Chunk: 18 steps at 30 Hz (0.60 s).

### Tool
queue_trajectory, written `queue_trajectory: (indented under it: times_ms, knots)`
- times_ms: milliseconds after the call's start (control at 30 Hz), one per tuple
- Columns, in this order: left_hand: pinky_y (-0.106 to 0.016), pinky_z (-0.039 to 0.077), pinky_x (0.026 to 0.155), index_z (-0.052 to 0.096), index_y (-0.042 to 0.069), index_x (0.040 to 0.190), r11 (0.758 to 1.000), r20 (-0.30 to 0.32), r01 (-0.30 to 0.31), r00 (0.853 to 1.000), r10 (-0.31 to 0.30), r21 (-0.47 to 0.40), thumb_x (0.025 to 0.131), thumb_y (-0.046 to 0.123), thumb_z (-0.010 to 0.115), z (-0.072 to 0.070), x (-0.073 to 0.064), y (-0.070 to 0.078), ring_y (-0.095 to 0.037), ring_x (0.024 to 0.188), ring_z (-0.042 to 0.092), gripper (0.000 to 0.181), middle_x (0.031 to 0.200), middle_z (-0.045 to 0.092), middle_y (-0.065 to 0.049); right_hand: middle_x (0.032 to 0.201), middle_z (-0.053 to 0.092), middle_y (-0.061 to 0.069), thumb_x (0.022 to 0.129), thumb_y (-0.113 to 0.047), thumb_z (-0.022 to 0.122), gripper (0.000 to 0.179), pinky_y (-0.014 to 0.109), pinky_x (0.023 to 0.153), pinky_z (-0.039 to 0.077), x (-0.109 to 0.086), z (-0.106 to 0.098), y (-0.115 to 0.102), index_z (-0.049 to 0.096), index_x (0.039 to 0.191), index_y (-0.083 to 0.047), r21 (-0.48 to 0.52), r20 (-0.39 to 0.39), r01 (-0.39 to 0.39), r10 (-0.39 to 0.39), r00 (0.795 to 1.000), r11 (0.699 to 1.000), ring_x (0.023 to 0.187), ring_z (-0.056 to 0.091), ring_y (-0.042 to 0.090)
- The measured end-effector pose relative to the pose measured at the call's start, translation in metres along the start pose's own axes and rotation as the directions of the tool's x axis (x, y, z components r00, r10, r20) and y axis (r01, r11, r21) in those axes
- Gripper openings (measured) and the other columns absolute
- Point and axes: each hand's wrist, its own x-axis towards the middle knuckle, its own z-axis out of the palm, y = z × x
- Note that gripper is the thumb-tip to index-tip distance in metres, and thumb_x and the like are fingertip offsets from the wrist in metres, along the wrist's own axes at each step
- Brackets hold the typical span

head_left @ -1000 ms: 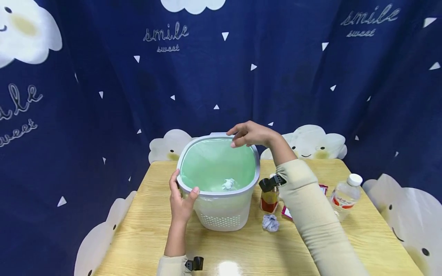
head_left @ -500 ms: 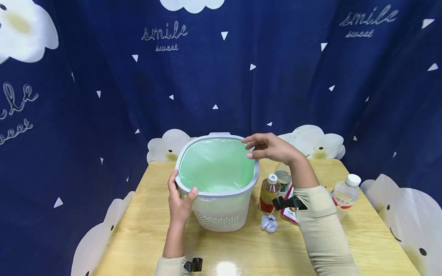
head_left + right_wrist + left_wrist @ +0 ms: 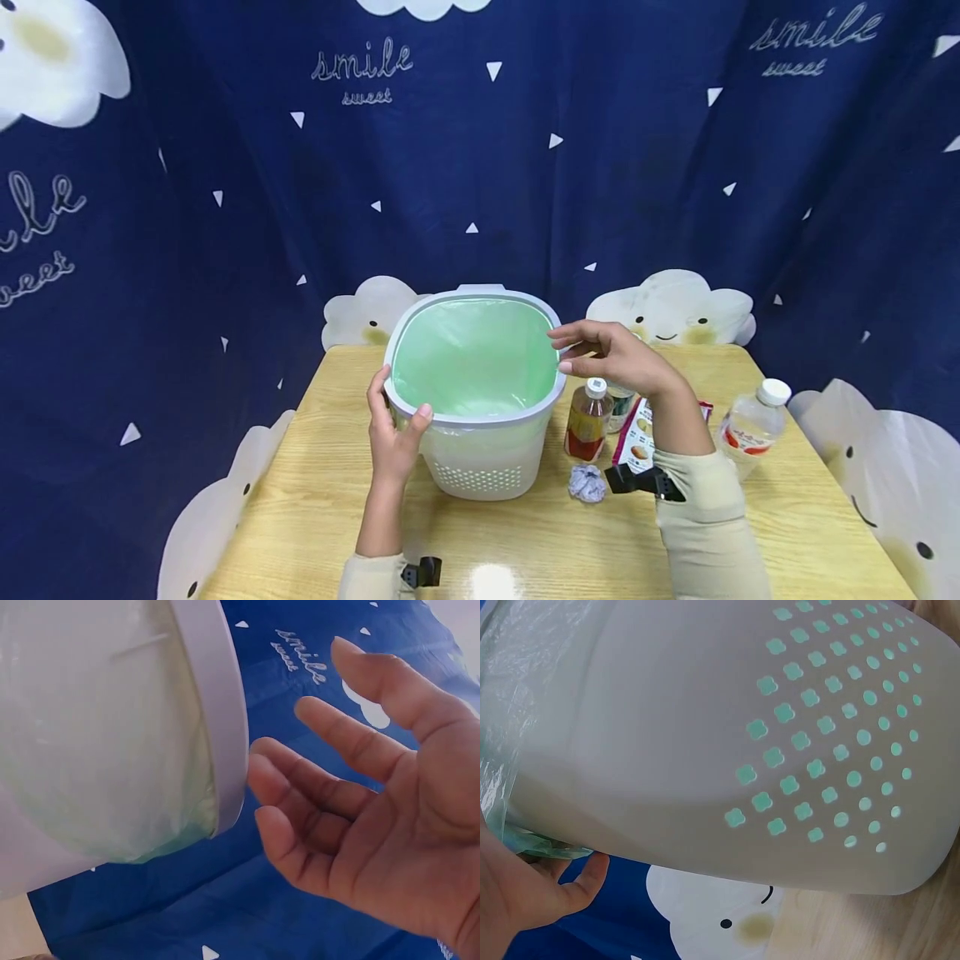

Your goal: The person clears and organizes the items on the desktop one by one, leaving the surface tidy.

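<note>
A white plastic trash bin with a perforated lower wall stands upright on the table, lined with a green plastic bag. My left hand grips the bin's rim at the front left, thumb on the near side. In the left wrist view, part of that hand shows beside the bag's edge. Just outside the right rim hovers my right hand, fingers loosely bent and holding nothing. The right wrist view shows its palm close to the rim. A crumpled paper ball lies right of the bin.
Right of the bin stand a bottle of reddish-brown drink and, partly hidden, another bottle. A red-edged packet lies beside them. A clear white-capped bottle is farther right. A dark blue curtain hangs behind the table.
A white crumpled ball, visible in the bin's opening a second ago, has dropped from sight inside. My right hand has moved right and down from above the bin. The left hand keeps its grip.
</note>
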Motion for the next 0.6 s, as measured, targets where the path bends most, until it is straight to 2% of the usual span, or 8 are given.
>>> queue_trajectory:
  times_ms: [167, 367, 600]
  knots:
    - [-0.051, 0.024, 0.100, 0.026, 0.002, 0.141, 1.000, 0.001, 0.004, 1.000, -0.004, -0.003, 0.075, 0.016, 0.062, 0.000, 0.000, 0.001, -0.033, 0.122, 0.037, 0.077, 0.141, 0.033, -0.025, 0.114, 0.057, 0.024, 0.085, -0.006, 0.065, 0.040, 0.032, 0.078, 0.050, -0.012, 0.002, 0.007, 0.054, 0.122, 0.006, 0.018, -0.075, 0.017, -0.015, 0.997, 1.000, 0.098, 0.057, 0.033]
    - [-0.050, 0.024, 0.100, 0.025, 0.002, 0.141, 1.000, -0.003, -0.003, 1.000, 0.003, -0.002, 0.075, 0.017, 0.063, 0.001, 0.000, 0.001, -0.033, 0.122, 0.037, 0.078, 0.140, 0.033, -0.026, 0.114, 0.057, 0.021, 0.085, -0.004, 0.064, 0.040, 0.032, 0.077, 0.050, -0.026, 0.002, 0.011, 0.053, 0.123, 0.006, 0.027, -0.114, 0.003, 0.000, 0.993, 1.000, 0.100, 0.055, 0.037]
    - [-0.050, 0.025, 0.100, 0.025, 0.001, 0.141, 1.000, -0.004, -0.008, 1.000, 0.008, -0.001, 0.075, 0.017, 0.063, 0.001, 0.000, 0.001, -0.033, 0.122, 0.038, 0.078, 0.140, 0.033, -0.026, 0.112, 0.058, 0.017, 0.084, -0.004, 0.067, 0.040, 0.032, 0.074, 0.051, -0.040, 0.004, 0.018, 0.056, 0.121, 0.003, -0.001, -0.160, -0.012, 0.012, 0.987, 1.000, 0.096, 0.057, 0.031]
